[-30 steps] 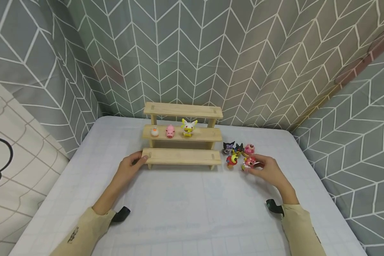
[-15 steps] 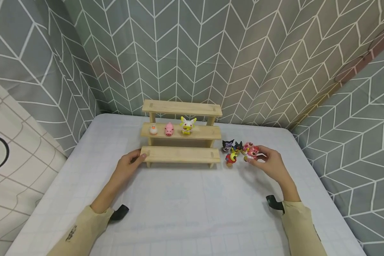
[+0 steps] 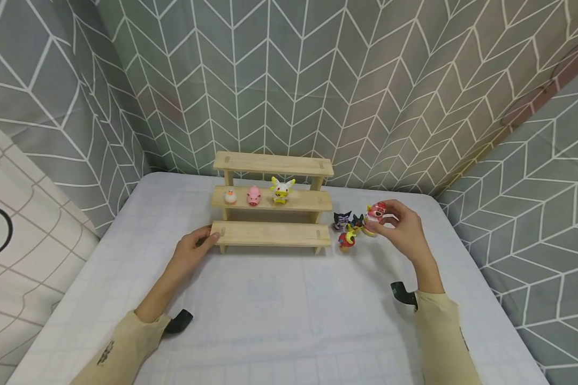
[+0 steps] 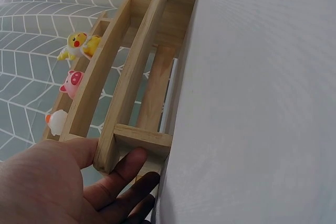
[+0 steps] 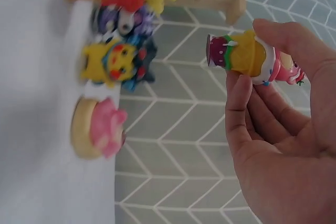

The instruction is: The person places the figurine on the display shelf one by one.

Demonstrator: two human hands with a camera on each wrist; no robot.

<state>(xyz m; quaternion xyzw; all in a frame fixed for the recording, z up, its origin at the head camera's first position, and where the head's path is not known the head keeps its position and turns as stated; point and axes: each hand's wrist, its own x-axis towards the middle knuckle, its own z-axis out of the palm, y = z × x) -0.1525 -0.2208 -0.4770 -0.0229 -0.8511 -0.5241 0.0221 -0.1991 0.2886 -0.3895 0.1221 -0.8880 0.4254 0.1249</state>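
Observation:
My left hand (image 3: 191,251) grips the left end of the lowest tier of a wooden three-step display stand (image 3: 270,233). In the left wrist view the thumb lies over the plank and the fingers reach beneath it. On the middle tier are a white duck figurine (image 3: 230,197), a pink pig figurine (image 3: 253,195) and a white-and-yellow figurine (image 3: 281,191). My right hand (image 3: 407,232) pinches a pink-topped figurine (image 5: 251,56) with a yellow middle and dark red base between thumb and fingers. It is held up off the table, right of the stand.
Beside the stand's right end are a purple-and-black figurine (image 3: 341,221), a yellow figurine (image 5: 107,62) with a dark hood, a red-and-yellow bear figurine (image 3: 347,240) and a pink figurine (image 5: 105,127) on a tan base. A patterned grey curtain (image 3: 289,80) hangs behind the white-covered table (image 3: 289,310).
My right hand has raised the pink-topped figurine from beside the group and carried it toward the back of the table. The left hand keeps its hold on the stand.

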